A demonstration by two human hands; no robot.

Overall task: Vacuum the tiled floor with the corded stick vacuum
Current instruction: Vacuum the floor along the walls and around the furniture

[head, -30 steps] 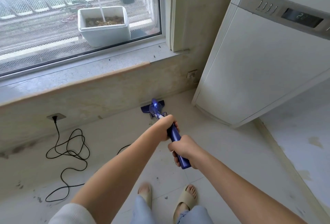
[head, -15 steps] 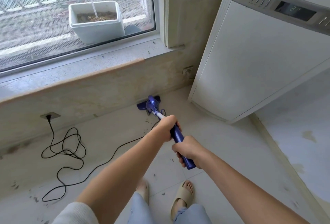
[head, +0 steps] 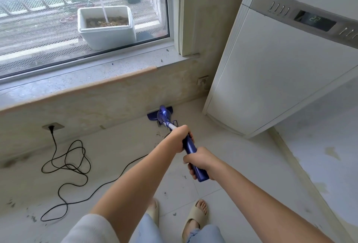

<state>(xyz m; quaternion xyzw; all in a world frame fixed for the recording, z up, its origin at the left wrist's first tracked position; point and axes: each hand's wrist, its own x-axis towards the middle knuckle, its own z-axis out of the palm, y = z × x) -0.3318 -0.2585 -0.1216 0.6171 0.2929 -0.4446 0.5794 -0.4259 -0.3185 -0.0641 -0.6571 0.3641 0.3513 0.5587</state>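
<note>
A blue stick vacuum (head: 190, 147) slants away from me over the pale tiled floor (head: 242, 165). Its floor head (head: 160, 115) lies against the base of the wall under the window. My left hand (head: 181, 138) grips the upper part of the blue handle, just below the white tube. My right hand (head: 200, 162) grips the handle's lower end, closer to me. The black cord (head: 65, 162) runs from a wall socket (head: 52, 127) in loose loops across the floor toward the vacuum. Dark specks of dirt (head: 158, 134) lie near the floor head.
A tall white standing air conditioner (head: 280, 72) fills the right corner. A stone window sill (head: 81, 80) juts out above the wall, with a white planter (head: 106, 26) outside the glass. My sandalled feet (head: 193, 217) stand on the tiles. A stained wall (head: 325, 165) runs along the right.
The floor head has slid forward until it meets the wall base. More of the cord now shows, stretched across the floor toward the vacuum. Both hands keep their grip.
</note>
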